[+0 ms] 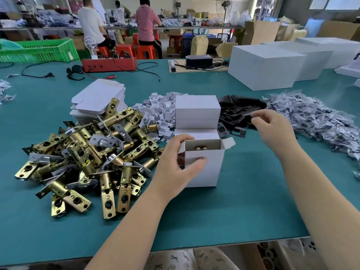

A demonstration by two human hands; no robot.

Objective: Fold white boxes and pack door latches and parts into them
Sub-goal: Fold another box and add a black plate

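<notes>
An upright white box (208, 166) stands open-topped on the green table, with a brass latch (201, 148) showing inside. My left hand (179, 164) grips the box by its left side, thumb on the front face. My right hand (272, 127) hovers over the pile of black strike plates (237, 114) and pinches one black plate (251, 113) at its fingertips. A heap of brass door latches (87, 152) lies to the left. Two closed white boxes (197, 112) sit stacked just behind the open one.
Flat unfolded box blanks (97, 98) and a heap of small white card inserts (161, 112) lie behind the latches. Bagged parts (315, 117) spread at the right. Large white cartons (265, 65) stand at the back right. A red box (109, 64), cables and a green crate (39, 51) are at the back left.
</notes>
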